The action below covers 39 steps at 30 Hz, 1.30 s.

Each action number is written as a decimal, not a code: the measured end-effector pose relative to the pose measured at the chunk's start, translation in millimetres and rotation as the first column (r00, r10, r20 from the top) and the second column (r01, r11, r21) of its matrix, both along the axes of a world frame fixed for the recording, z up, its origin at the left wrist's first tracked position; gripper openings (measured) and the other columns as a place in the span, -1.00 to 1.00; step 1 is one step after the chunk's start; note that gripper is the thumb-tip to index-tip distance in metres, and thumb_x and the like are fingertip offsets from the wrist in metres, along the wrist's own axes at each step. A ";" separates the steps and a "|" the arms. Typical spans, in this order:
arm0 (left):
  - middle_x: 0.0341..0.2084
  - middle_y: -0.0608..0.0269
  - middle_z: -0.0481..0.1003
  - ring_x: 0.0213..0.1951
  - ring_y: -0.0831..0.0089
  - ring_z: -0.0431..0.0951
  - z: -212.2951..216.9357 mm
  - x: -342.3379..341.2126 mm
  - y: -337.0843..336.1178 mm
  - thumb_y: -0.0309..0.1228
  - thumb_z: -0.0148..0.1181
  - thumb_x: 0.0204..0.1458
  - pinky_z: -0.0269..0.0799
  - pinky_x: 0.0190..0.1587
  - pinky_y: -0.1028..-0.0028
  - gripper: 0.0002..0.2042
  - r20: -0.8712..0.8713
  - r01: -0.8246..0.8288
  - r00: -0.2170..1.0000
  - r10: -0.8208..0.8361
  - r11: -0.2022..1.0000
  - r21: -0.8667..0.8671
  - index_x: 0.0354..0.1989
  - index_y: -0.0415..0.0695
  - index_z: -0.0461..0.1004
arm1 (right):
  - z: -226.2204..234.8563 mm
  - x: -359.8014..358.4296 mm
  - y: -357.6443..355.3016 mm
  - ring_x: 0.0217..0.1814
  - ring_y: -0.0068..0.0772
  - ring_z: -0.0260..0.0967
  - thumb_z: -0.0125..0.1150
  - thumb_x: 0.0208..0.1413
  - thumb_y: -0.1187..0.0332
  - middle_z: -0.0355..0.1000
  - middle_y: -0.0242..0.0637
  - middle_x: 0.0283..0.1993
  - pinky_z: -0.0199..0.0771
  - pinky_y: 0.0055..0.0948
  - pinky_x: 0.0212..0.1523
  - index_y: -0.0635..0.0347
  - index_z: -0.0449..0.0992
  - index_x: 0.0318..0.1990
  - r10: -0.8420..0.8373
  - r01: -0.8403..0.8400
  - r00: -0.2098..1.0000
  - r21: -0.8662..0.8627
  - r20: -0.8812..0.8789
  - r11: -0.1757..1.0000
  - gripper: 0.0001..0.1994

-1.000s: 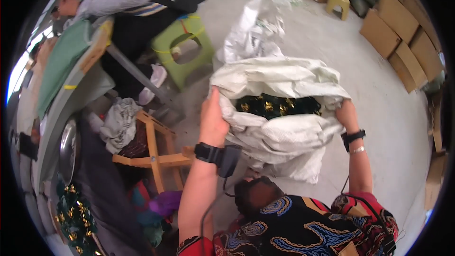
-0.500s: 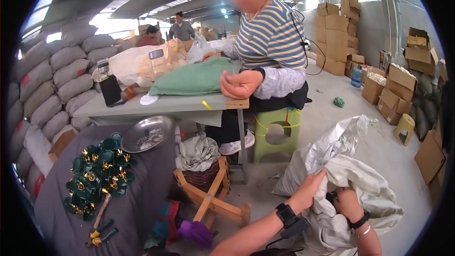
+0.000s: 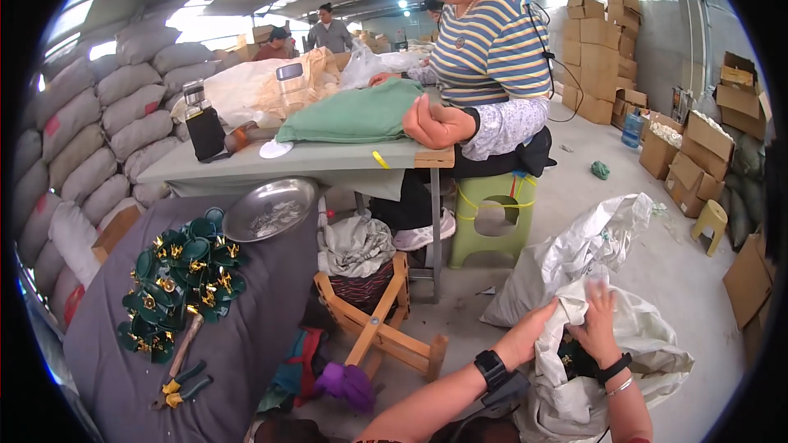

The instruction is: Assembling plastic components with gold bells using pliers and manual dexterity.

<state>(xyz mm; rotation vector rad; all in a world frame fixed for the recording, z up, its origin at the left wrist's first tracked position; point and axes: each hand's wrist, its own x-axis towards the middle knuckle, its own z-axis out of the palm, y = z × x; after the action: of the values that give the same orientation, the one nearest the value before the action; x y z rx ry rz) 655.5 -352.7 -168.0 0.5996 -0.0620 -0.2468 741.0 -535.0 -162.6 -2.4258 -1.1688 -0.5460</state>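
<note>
A white woven sack point(image 3: 648, 332) stands with its mouth gaping at the lower right. My left hand point(image 3: 533, 332) grips its left rim, fingertips partly hidden by the fabric. Over the far side of the mouth, my right hand point(image 3: 597, 324) has its fingers spread and holds nothing; their tips are blurred. Between my hands, dark green and gold pieces point(image 3: 572, 351) show inside the sack. On the dark cloth to the left lies a heap of similar green pieces with gold fittings point(image 3: 176, 279), beside a hammer-like wooden handle point(image 3: 185, 344) and yellow-and-black pliers point(image 3: 182, 390).
A second white sack point(image 3: 566, 254) stands just beyond mine. A folding wooden stool frame point(image 3: 373, 320) and a metal bowl point(image 3: 271, 209) are left of it. Across the table point(image 3: 328, 160), a co-worker in a striped shirt point(image 3: 492, 41) sits on a green stool point(image 3: 492, 226) with a green bag point(image 3: 353, 112).
My right hand has come up out of the sack's mouth and its fingers have spread, baring the green pieces inside. My left hand stays at the rim. The view has shifted slightly.
</note>
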 end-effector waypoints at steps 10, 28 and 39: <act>-0.06 0.15 0.51 -0.11 0.50 0.53 -14.2 -6.8 53.3 -0.14 0.03 0.24 0.45 -0.04 0.50 -0.53 0.042 0.019 0.999 -0.033 0.956 0.291 0.11 -0.32 0.37 | -19.7 31.5 -19.6 -0.44 -0.77 0.23 0.20 0.17 0.24 0.41 -0.64 -0.53 0.31 -0.53 -0.41 0.28 0.59 -0.45 0.370 -0.012 0.590 0.451 -0.717 0.893 -0.72; -0.48 -0.17 0.50 -0.33 0.03 0.50 -126.0 5.9 24.7 -0.26 0.15 0.02 0.36 -0.22 0.05 -0.71 0.156 -0.373 0.793 0.589 0.267 0.889 -0.42 -0.32 0.50 | 31.2 -3.6 24.8 -0.22 0.06 0.41 0.26 0.03 0.39 0.46 -0.03 -0.23 0.41 -0.20 -0.21 0.31 0.49 -0.20 0.039 -0.092 0.982 0.284 0.187 0.954 -0.79; -0.09 0.09 0.53 -0.10 0.28 0.55 -61.7 4.3 11.9 -0.48 0.06 0.15 0.48 -0.04 0.36 -0.71 -0.334 -0.326 0.898 0.286 0.943 -0.070 0.00 -0.37 0.43 | -68.9 -156.8 -49.6 -0.42 0.17 0.42 0.34 -0.18 0.30 0.41 0.07 -0.53 0.43 -0.04 -0.34 0.35 0.32 -0.22 -0.146 -0.047 0.817 -0.316 -0.557 0.948 -0.58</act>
<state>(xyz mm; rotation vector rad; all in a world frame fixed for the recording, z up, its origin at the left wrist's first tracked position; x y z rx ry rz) 659.8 -340.8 -229.7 0.4303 0.3285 -0.0294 584.2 -584.6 -231.5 -2.6041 -0.9723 0.3954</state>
